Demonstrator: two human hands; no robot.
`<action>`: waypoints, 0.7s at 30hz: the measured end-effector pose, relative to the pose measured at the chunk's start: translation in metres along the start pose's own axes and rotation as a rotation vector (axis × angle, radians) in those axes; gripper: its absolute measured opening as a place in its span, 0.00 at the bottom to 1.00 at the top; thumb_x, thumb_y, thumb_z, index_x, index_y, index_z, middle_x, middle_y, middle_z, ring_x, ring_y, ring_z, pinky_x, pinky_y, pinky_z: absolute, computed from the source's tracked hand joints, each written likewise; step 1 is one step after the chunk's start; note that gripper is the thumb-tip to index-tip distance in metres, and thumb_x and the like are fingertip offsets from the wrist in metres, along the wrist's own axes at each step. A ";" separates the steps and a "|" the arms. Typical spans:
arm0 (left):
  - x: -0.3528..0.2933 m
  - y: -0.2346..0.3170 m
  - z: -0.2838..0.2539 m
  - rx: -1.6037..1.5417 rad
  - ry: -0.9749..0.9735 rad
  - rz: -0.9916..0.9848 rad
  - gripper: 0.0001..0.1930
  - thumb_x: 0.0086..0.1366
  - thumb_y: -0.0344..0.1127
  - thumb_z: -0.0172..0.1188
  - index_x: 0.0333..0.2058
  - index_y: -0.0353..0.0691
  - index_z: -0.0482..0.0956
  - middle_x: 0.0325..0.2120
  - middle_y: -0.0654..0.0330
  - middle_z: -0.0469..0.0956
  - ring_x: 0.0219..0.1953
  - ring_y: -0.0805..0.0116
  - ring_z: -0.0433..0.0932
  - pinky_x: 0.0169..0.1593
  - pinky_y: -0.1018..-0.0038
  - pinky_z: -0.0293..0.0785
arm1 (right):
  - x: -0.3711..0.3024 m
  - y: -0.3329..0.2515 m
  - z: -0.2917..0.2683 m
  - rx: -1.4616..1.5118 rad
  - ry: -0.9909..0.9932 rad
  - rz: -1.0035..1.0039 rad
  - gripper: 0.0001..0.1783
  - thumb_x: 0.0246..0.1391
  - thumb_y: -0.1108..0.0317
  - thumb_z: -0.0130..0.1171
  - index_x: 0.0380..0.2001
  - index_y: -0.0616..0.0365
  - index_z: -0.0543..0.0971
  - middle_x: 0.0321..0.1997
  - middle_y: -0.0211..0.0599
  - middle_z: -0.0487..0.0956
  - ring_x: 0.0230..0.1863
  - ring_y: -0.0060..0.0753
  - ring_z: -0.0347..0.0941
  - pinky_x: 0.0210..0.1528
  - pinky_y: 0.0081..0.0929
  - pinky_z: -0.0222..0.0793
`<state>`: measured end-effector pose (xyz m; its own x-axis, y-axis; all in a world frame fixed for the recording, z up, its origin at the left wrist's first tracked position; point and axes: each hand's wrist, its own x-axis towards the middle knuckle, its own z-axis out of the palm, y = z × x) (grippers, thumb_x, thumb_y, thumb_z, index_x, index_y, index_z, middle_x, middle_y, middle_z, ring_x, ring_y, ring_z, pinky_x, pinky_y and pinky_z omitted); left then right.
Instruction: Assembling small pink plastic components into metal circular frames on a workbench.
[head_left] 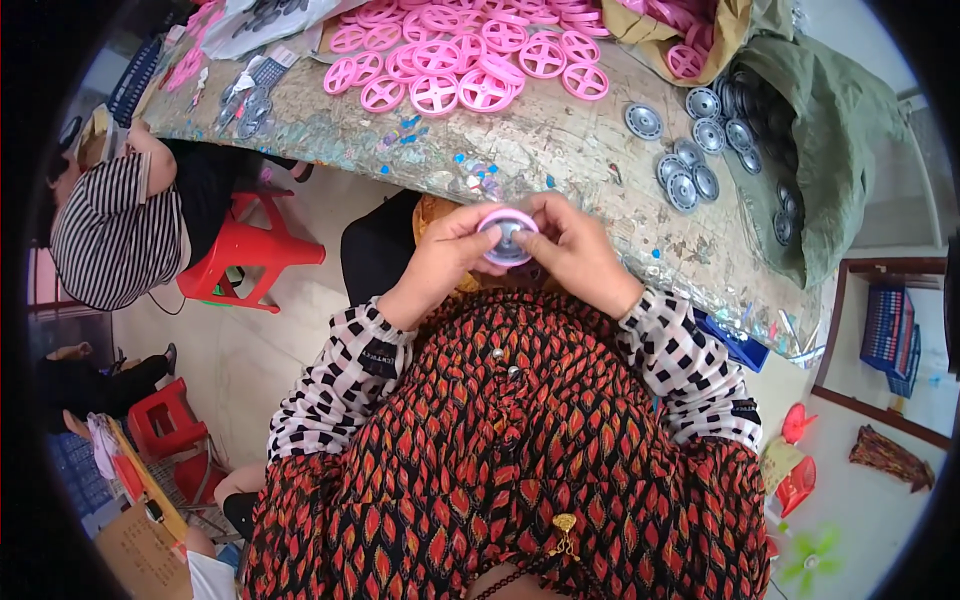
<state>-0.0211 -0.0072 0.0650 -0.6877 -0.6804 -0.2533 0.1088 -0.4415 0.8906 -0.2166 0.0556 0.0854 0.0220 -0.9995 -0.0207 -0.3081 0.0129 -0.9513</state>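
Between my two hands, just off the table's front edge, I hold a small wheel with a pink rim and a grey hubcap disc (508, 240) set in its middle. My left hand (455, 250) grips the rim from the left, its thumb pressing on the grey face. From the other side my right hand (570, 245) does the same, thumb on the disc. Fingers behind the wheel are mostly hidden. Ahead lies a heap of pink spoked wheel rims (436, 57). To the right, several loose grey hubcap discs (681, 190) rest on the table.
The worn table (330, 130) carries paint flecks. A green sack (835, 130) of grey discs lies open at right, beside a brown bag (735, 40) of pink rims. At left, a person in a striped shirt (115, 235) sits near a red stool (240, 255).
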 end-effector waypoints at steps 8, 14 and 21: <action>-0.012 -0.029 -0.025 0.628 0.111 0.014 0.23 0.66 0.33 0.60 0.58 0.37 0.70 0.46 0.55 0.78 0.39 0.76 0.78 0.42 0.78 0.77 | 0.027 -0.002 -0.003 -0.425 -0.081 -0.314 0.13 0.55 0.65 0.60 0.41 0.60 0.77 0.35 0.47 0.76 0.35 0.50 0.74 0.39 0.39 0.71; -0.008 -0.021 -0.033 0.647 0.188 -0.029 0.21 0.65 0.31 0.61 0.57 0.36 0.71 0.43 0.57 0.78 0.37 0.76 0.77 0.41 0.77 0.76 | 0.139 -0.007 -0.024 -0.642 0.316 -0.368 0.14 0.56 0.63 0.58 0.43 0.60 0.78 0.39 0.48 0.77 0.40 0.53 0.75 0.42 0.41 0.71; -0.007 0.002 -0.029 0.334 0.166 -0.008 0.18 0.68 0.31 0.57 0.56 0.37 0.72 0.42 0.59 0.79 0.38 0.73 0.80 0.43 0.75 0.78 | 0.172 -0.002 -0.027 -0.871 0.434 -0.368 0.15 0.57 0.62 0.57 0.43 0.61 0.79 0.38 0.48 0.78 0.39 0.50 0.76 0.41 0.41 0.72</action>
<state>0.0054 -0.0205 0.0579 -0.5591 -0.7751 -0.2943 -0.1553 -0.2508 0.9555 -0.2383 -0.1171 0.0918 -0.0374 -0.8638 0.5025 -0.9356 -0.1463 -0.3212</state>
